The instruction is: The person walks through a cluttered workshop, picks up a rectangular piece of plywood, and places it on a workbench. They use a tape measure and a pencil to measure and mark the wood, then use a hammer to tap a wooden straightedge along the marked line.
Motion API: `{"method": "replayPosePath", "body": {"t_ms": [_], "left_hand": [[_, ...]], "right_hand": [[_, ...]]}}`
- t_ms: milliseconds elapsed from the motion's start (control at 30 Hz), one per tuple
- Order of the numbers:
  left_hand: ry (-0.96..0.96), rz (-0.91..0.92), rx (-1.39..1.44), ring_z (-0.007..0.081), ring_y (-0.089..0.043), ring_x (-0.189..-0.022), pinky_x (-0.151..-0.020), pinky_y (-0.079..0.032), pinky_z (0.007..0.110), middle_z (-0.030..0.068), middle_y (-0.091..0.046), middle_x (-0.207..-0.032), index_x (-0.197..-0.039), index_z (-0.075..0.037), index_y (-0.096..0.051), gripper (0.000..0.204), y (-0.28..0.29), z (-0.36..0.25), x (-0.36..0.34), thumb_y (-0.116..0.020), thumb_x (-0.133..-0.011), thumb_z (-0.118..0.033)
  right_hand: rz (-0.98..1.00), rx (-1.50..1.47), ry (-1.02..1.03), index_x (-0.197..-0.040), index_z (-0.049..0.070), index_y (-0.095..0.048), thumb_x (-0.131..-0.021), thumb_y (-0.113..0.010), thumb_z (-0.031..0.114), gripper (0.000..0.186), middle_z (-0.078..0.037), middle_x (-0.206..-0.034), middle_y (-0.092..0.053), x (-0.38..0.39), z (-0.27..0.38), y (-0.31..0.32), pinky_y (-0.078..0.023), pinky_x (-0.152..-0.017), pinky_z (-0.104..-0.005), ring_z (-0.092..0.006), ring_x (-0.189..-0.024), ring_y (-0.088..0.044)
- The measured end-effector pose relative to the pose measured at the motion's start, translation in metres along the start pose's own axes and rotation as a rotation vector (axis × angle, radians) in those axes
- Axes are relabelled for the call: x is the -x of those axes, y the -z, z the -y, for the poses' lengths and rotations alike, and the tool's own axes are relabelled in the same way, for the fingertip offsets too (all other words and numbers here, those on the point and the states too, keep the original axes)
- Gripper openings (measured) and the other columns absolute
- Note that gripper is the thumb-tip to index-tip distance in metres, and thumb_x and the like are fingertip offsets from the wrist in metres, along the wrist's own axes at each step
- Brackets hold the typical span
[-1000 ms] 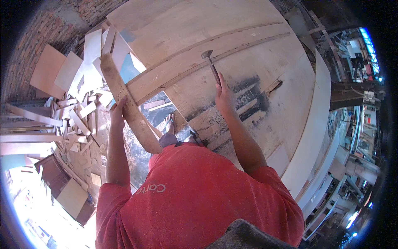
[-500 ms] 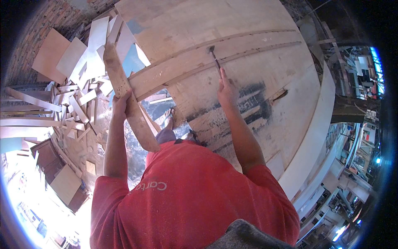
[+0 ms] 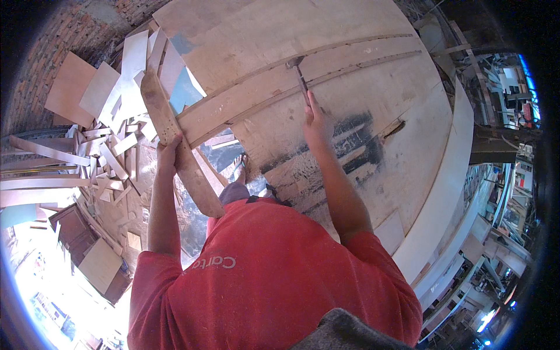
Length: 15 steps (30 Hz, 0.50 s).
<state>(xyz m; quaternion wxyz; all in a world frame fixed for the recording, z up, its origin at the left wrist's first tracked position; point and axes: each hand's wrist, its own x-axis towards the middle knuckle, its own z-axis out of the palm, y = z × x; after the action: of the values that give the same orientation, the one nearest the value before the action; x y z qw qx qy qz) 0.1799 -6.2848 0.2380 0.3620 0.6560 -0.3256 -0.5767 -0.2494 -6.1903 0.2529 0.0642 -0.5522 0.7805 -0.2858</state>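
My left hand (image 3: 169,153) is closed round the edge of a long, curved wooden board (image 3: 185,166) near its middle. That board crosses the near end of a pale plank (image 3: 233,96), which lies between two thin strips on the wooden worktop (image 3: 373,146). In my right hand (image 3: 317,119) is a hammer (image 3: 301,77), gripped by its dark handle. The hammer's head is over the far part of the plank, near the far strip; whether it touches the wood I cannot tell.
Offcuts of wood (image 3: 116,149) are heaped on the floor at the left, with flat panels (image 3: 70,87) leaning by a brick wall (image 3: 35,64). Dark stains (image 3: 350,143) mark the worktop beside my right forearm. A long pale board (image 3: 440,186) runs along its right side.
The hammer and my right hand have shifted slightly up and left in view. The curved board has moved a little left at its far end. Both hands keep their hold.
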Motion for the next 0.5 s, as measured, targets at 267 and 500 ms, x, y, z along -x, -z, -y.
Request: {"method": "replayPosePath", "body": {"t_ms": [267, 500], "left_hand": [[0.047, -0.035, -0.100, 0.0271, -0.063, -0.105, -0.087, -0.053, 0.040, 0.0157, -0.061, -0.122, -0.135, 0.000, -0.047, 0.078, 0.021, 0.028, -0.026, -0.085, -0.075, -0.031], [-0.727, -0.387, -0.818, 0.0420, -0.044, -0.128, -0.112, -0.030, 0.053, 0.0225, -0.046, -0.139, -0.141, -0.003, -0.043, 0.085, -0.091, -0.009, -0.003, -0.082, -0.074, -0.038]], "right_hand": [[0.090, 0.080, -0.094, -0.147, 0.028, -0.044, -0.091, -0.058, 0.008, 0.061, -0.022, -0.091, -0.066, 0.000, 0.005, 0.001, -0.051, -0.075, -0.0495, -0.0408, -0.083, -0.064], [0.116, -0.147, -0.155, -0.148, 0.023, -0.042, -0.095, -0.055, 0.012, 0.055, -0.025, -0.104, -0.065, 0.024, -0.011, 0.007, -0.052, -0.080, -0.0476, -0.0420, -0.090, -0.065]]}}
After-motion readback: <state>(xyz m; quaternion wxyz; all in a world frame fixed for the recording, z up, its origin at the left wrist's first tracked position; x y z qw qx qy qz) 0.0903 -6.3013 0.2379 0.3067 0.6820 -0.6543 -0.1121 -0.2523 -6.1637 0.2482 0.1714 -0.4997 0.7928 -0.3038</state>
